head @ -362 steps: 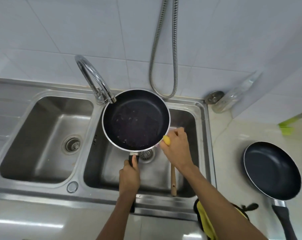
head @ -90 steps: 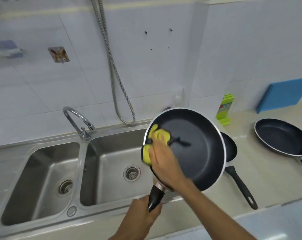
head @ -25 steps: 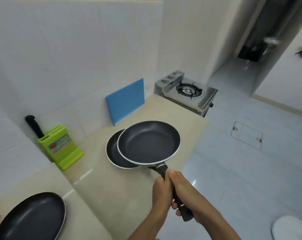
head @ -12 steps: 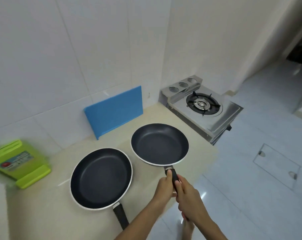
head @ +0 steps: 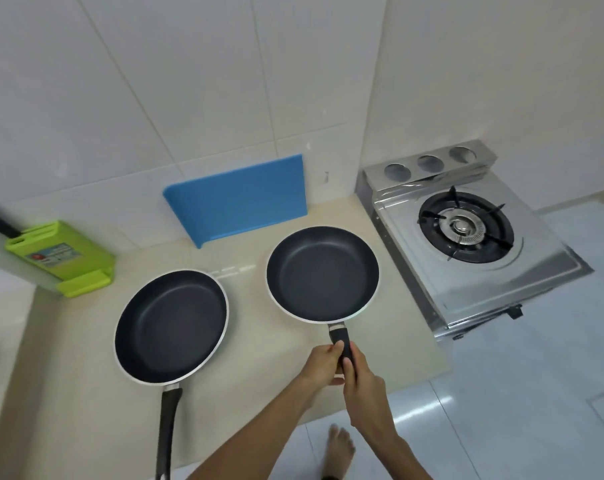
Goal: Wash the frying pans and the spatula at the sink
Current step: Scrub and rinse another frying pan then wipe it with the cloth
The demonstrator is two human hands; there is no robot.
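Two black frying pans with pale rims are over the beige countertop [head: 265, 355]. The right pan [head: 323, 273] sits low beside the stove, and both hands grip its black handle: my left hand [head: 323, 362] from the left, my right hand [head: 361, 379] from the right. Whether this pan rests on the counter or hovers just above it, I cannot tell. The left pan [head: 170, 325] lies flat on the counter, its handle pointing toward me. The sink and the spatula are out of view.
A blue cutting board [head: 238, 199] leans on the tiled wall behind the pans. A green knife block [head: 61, 259] stands at the left. A steel gas stove [head: 466, 237] adjoins the counter's right end. Below lies a tiled floor with my bare foot [head: 338, 448].
The pan in my hands has shifted right, away from the other pan, and come down toward the counter by the stove. The view has tilted down onto the counter.
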